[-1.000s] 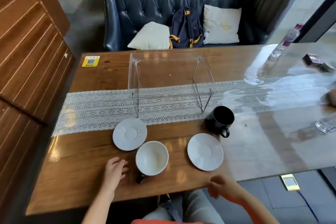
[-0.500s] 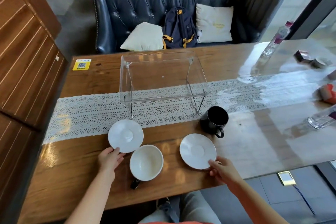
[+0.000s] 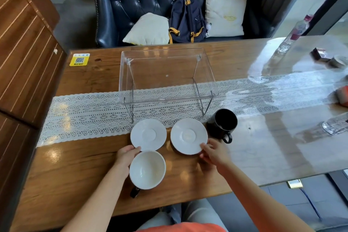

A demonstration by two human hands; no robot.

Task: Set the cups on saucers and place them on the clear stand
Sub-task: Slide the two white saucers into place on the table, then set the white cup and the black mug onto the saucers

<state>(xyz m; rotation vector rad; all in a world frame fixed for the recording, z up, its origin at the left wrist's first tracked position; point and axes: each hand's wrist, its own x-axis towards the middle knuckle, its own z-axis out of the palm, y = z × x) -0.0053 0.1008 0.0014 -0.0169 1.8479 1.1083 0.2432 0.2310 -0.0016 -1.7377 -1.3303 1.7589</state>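
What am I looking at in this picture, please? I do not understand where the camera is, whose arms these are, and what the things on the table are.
There is no machine here. A person wears one camera on the head, so you look down along their own bare arms. The left hand grips the near rim of the left saucer. The right hand grips the near rim of the right saucer. Both saucers are empty, and they lie on a wooden table just in front of a white lace runner. A white cup stands near the person, close beside the left hand, and a black cup stands right of the saucers. Behind them is the clear stand, with nothing on it yet. So no cup is on a saucer so far.
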